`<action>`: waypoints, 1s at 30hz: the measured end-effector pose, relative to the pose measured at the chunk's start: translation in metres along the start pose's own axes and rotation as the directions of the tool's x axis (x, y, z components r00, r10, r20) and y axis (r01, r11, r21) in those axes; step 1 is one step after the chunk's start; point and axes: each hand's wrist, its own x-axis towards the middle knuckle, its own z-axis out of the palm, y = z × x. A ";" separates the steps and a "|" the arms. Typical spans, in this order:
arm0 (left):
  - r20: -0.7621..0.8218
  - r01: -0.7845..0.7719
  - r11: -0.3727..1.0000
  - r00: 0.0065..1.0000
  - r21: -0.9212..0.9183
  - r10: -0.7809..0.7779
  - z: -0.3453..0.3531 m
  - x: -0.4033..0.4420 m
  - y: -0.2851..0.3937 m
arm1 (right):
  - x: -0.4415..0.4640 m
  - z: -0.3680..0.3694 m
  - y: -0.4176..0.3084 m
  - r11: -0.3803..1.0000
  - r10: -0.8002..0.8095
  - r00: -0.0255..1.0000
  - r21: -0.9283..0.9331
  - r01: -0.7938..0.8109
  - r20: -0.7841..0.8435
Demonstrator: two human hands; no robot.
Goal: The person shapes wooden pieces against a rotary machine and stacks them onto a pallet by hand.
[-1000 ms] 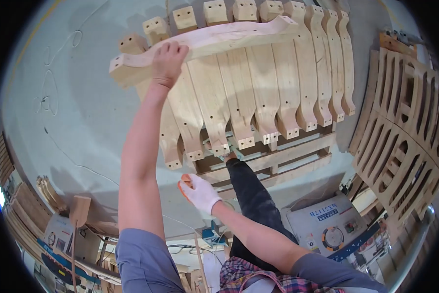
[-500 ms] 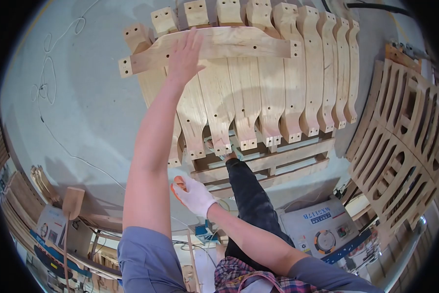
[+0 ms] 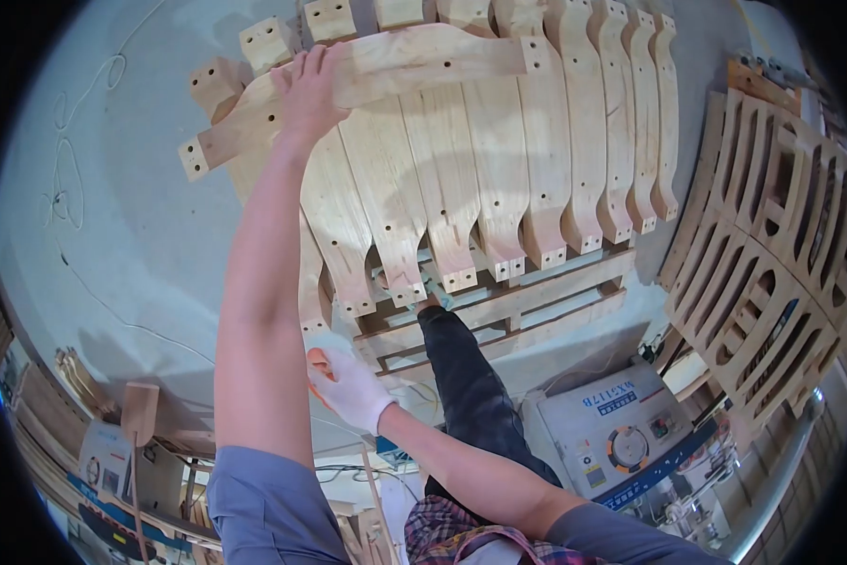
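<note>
1. Board of pale, curvy wood [image 3: 395, 75] lies far left across wavy, pale wooden planks [image 3: 452, 169].
2. Bare left hand [image 3: 308, 102] touches it, fingers spread.
3. White-gloved right hand [image 3: 354, 388] is near, fingers bent.
4. Can't tell if either grips.

Two hands: one bare left hand [image 3: 309, 99] and one gloved right hand [image 3: 351, 388]. Ten wooden boards [image 3: 488, 151] in a row, with one curved board [image 3: 386, 66] across them. One pallet [image 3: 565, 287], two slatted wooden panels [image 3: 761, 243], two grey machine cabinets [image 3: 574, 433], one trouser leg [image 3: 471, 377], two sleeves [image 3: 263, 499].
</note>
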 end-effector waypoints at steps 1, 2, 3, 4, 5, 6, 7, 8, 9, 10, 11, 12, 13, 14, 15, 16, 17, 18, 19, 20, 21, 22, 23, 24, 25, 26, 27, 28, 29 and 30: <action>0.001 -0.003 1.000 1.000 -0.003 0.003 0.002 0.000 0.004 | 0.000 0.001 0.002 1.000 0.001 1.000 0.002 -0.001 -0.004; -0.006 0.021 0.998 1.000 0.051 -0.020 0.004 -0.001 0.008 | 0.001 0.002 0.006 0.999 -0.036 0.999 0.025 0.037 -0.033; -0.016 0.046 0.993 0.999 0.109 -0.044 0.003 -0.002 0.013 | 0.001 0.003 0.010 0.996 -0.074 0.996 0.046 0.077 -0.059; -0.028 0.073 0.983 0.997 0.169 -0.069 0.001 -0.003 0.017 | 0.002 0.006 0.014 0.991 -0.112 0.990 0.065 0.118 -0.082; -0.042 0.102 0.968 0.995 0.231 -0.095 -0.002 -0.007 0.020 | 0.002 0.010 0.019 0.984 -0.150 0.983 0.083 0.158 -0.103; -0.048 0.109 0.965 0.994 0.238 -0.101 -0.003 -0.011 0.023 | 0.000 0.011 0.019 0.984 -0.154 0.984 0.078 0.161 -0.094; -0.098 0.099 0.971 0.992 0.216 -0.079 -0.001 -0.020 0.028 | -0.006 0.011 0.016 0.988 -0.147 0.985 0.034 0.150 -0.093; -0.145 0.085 0.977 0.988 0.194 -0.057 0.003 -0.033 0.036 | -0.012 0.010 0.015 0.991 -0.137 0.986 -0.006 0.137 -0.096; -0.196 0.072 0.983 0.980 0.172 -0.038 0.006 -0.047 0.043 | -0.017 0.009 0.015 0.991 -0.130 0.987 -0.051 0.125 -0.097; -0.253 0.061 0.987 0.967 0.148 -0.022 0.006 -0.060 0.051 | -0.021 0.008 0.019 0.988 -0.126 0.987 -0.102 0.115 -0.101; -0.242 0.074 0.992 0.969 0.101 -0.047 0.005 -0.079 0.061 | -0.024 0.008 0.027 0.986 -0.132 0.986 -0.114 0.121 -0.100; -0.235 0.083 0.995 0.970 0.055 -0.068 0.000 -0.102 0.072 | -0.027 0.009 0.037 0.965 -0.164 0.981 -0.223 0.137 -0.106; -0.219 0.098 0.995 0.971 -0.025 -0.101 -0.003 -0.129 0.081 | -0.029 0.010 0.046 0.931 -0.205 0.973 -0.328 0.160 -0.107; -0.211 0.125 0.990 0.968 -0.069 -0.136 -0.004 -0.157 0.088 | -0.031 0.012 0.056 0.885 -0.252 0.962 -0.428 0.185 -0.106; -0.198 0.148 0.983 0.966 -0.109 -0.168 -0.011 -0.188 0.095 | -0.034 0.015 0.067 0.830 -0.298 0.949 -0.518 0.206 -0.100; -0.181 0.176 0.963 0.960 -0.203 -0.213 -0.025 -0.222 0.104 | -0.038 0.018 0.081 0.820 -0.281 0.954 -0.542 0.182 -0.105; -0.119 0.240 0.937 0.953 -0.252 -0.277 -0.037 -0.258 0.110 | -0.042 0.020 0.100 0.814 -0.260 0.959 -0.560 0.156 -0.112; -0.124 0.257 0.928 0.946 -0.269 -0.298 -0.053 -0.299 0.115 | -0.041 0.020 0.125 0.812 -0.283 0.954 -0.554 0.181 -0.103; -0.134 0.268 0.920 0.940 -0.285 -0.315 -0.070 -0.340 0.119 | -0.035 0.017 0.152 0.808 -0.303 0.943 -0.562 0.175 -0.141; -0.180 0.217 0.933 0.944 -0.287 -0.275 -0.087 -0.384 0.122 | -0.033 0.012 0.176 0.805 -0.325 0.927 -0.568 0.169 -0.185; -0.065 0.293 0.908 0.943 -0.299 -0.326 -0.104 -0.431 0.125 | -0.036 0.005 0.199 0.803 -0.359 0.915 -0.562 0.200 -0.187; -0.080 0.278 0.905 0.944 -0.322 -0.319 -0.111 -0.482 0.127 | -0.043 -0.004 0.222 0.810 -0.420 0.891 -0.513 0.284 -0.170; 0.078 0.386 0.885 0.922 -0.259 -0.379 -0.124 -0.532 0.131 | -0.062 -0.012 0.237 0.806 -0.485 0.860 -0.462 0.370 -0.157; 0.055 0.377 0.894 0.925 -0.244 -0.375 -0.134 -0.579 0.139 | -0.096 -0.024 0.241 0.770 -0.579 0.797 -0.437 0.465 -0.172; 0.091 0.384 0.905 0.923 -0.182 -0.373 -0.141 -0.623 0.146 | -0.137 -0.040 0.243 0.722 -0.663 0.725 -0.415 0.553 -0.187; 0.153 0.388 0.892 0.920 -0.233 -0.360 -0.156 -0.659 0.158 | -0.185 -0.056 0.240 0.644 -0.746 0.619 -0.503 0.576 -0.246; 0.238 0.469 0.843 0.879 -0.265 -0.414 -0.165 -0.696 0.174 | -0.219 -0.080 0.248 0.678 -0.731 0.624 -0.397 0.618 -0.277; 0.349 0.512 0.829 0.836 -0.225 -0.423 -0.180 -0.718 0.195 | -0.250 -0.109 0.260 0.651 -0.759 0.579 -0.383 0.655 -0.299; 0.456 0.550 0.818 0.780 -0.170 -0.429 -0.195 -0.738 0.215 | -0.283 -0.135 0.275 0.623 -0.782 0.532 -0.365 0.692 -0.324; 0.496 0.519 0.830 0.786 -0.204 -0.369 -0.197 -0.756 0.225 | -0.331 -0.150 0.287 0.655 -0.754 0.546 -0.349 0.671 -0.365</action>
